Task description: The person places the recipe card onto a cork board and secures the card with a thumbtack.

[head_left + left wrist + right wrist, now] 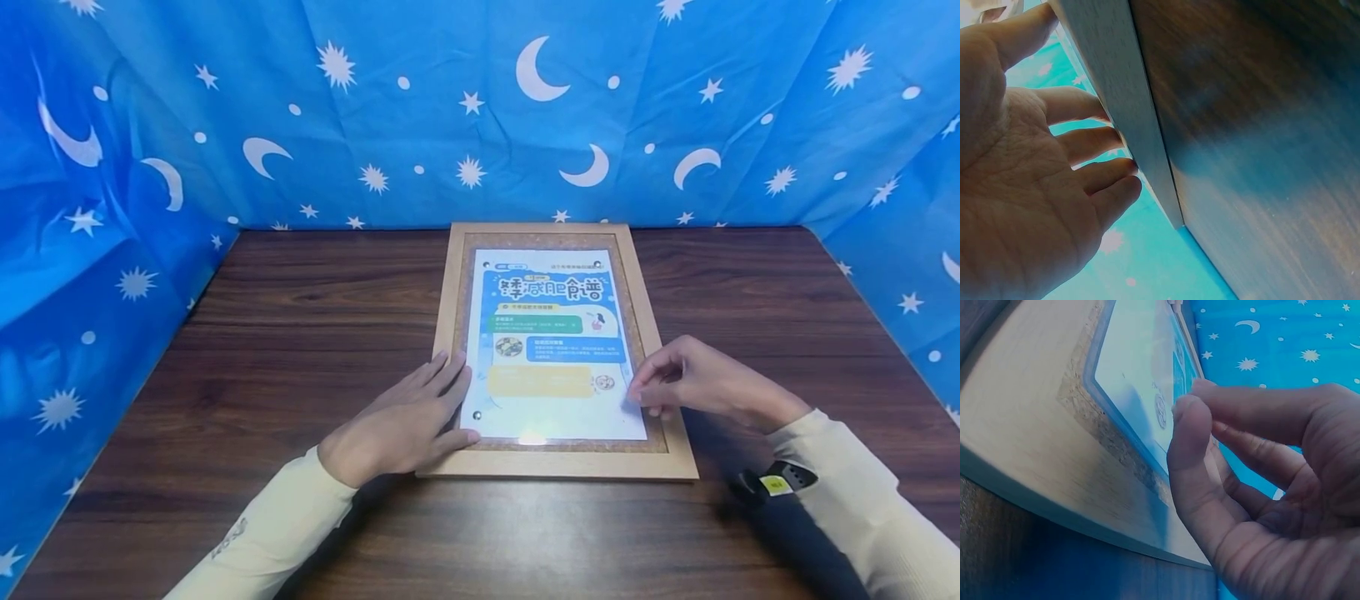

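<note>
A printed poster [555,421] under a clear sheet lies on a wood-framed cork board [558,463]. Silver pins show at its upper left [486,265], upper right and lower left corners. My left hand [401,417] rests with spread fingers along the frame's left side, its thumb near the lower-left pin. In the left wrist view, the fingertips sit at the frame's edge [1116,81]. Over the poster's lower right part, my right hand [697,379] pinches thumb and forefinger together. A small greyish pin [1176,414], mostly hidden, shows at those fingertips [1190,422].
The board lies flat on a dark wood-grain table [300,317]. Behind it and at both sides hangs a blue cloth [435,108] with white moons and stars. A black strap with a yellow label [776,485] is at the right wrist.
</note>
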The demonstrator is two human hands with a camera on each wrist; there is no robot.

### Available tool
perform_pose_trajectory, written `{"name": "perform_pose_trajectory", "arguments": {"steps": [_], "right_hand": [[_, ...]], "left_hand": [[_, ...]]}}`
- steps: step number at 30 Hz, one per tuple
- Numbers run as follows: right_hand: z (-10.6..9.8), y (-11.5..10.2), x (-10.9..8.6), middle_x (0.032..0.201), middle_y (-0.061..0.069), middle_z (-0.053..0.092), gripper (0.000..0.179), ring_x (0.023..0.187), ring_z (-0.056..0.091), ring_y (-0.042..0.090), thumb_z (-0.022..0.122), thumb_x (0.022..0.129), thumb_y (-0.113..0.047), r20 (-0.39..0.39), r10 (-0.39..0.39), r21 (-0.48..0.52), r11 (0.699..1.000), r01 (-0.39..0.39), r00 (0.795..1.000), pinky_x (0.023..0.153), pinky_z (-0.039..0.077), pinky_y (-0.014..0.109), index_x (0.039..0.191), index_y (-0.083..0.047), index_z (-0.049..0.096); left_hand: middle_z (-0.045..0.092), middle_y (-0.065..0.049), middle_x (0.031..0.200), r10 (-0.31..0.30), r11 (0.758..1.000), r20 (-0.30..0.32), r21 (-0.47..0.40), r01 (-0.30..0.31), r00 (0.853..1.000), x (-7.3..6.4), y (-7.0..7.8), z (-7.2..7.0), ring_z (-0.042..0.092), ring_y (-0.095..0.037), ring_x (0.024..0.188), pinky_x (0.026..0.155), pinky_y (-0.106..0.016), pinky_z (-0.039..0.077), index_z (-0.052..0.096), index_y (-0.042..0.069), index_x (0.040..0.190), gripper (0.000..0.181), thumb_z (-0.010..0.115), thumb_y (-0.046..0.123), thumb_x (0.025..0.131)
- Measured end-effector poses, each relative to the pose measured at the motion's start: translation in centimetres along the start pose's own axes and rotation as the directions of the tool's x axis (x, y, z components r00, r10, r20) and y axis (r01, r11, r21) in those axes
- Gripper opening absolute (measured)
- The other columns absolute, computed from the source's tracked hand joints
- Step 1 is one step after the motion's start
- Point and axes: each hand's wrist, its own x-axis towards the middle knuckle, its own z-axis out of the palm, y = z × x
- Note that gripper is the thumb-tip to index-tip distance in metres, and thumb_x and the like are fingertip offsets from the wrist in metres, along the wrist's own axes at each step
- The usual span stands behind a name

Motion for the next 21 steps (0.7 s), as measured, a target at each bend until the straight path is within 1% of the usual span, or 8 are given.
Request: {"name": "perform_pose_trajectory", "arguments": {"steps": [5,9,15,21], "right_hand": [[0.4,0.0,0.3,0.087,0.012,0.073,0.006,0.071,0.068,0.024,0.076,0.089,-0.002,0.017,0.010,0.060,0.998,-0.011,1.000,0.066,0.061,0.033,0.093,0.002,0.076],[0.6,0.0,0.5,0.087,0.014,0.073,0.005,0.072,0.069,0.024,0.072,0.091,0.002,0.048,0.025,0.087,0.996,-0.029,0.999,0.068,0.062,0.034,0.095,0.004,0.075],[0.9,0.0,0.7,0.085,0.014,0.072,0.010,0.071,0.068,0.025,0.067,0.088,0.009,0.078,0.036,0.083,0.996,-0.042,0.996,0.067,0.062,0.036,0.093,0.004,0.075],[1.2,-0.1,0.8,0.084,0.013,0.071,0.006,0.070,0.067,0.024,0.071,0.088,0.006,0.099,0.037,0.073,0.996,-0.044,0.994,0.065,0.061,0.035,0.092,0.003,0.075]], "left_hand": [[0.015,-0.019,0.167,0.003,1.000,0.000,0.004,-0.003,1.000,0.0,0.0,-0.1,0.009,-0.035,0.154,0.123,-0.050,0.016,0.028,-0.002,0.158,0.079,0.053,0.050,0.103],[0.015,-0.019,0.167,-0.002,1.000,0.005,-0.002,0.002,1.000,0.0,0.0,-0.1,0.008,-0.035,0.154,0.123,-0.050,0.015,0.028,-0.001,0.158,0.079,0.052,0.051,0.103],[0.016,-0.020,0.167,0.005,1.000,-0.003,0.000,-0.005,1.000,-0.1,0.0,-0.1,0.010,-0.036,0.154,0.123,-0.050,0.016,0.029,-0.001,0.157,0.079,0.052,0.050,0.103],[0.016,-0.020,0.166,0.016,1.000,-0.009,-0.002,-0.016,1.000,0.0,-0.1,0.0,0.010,-0.037,0.154,0.123,-0.050,0.015,0.029,-0.002,0.157,0.079,0.052,0.051,0.103]]}}
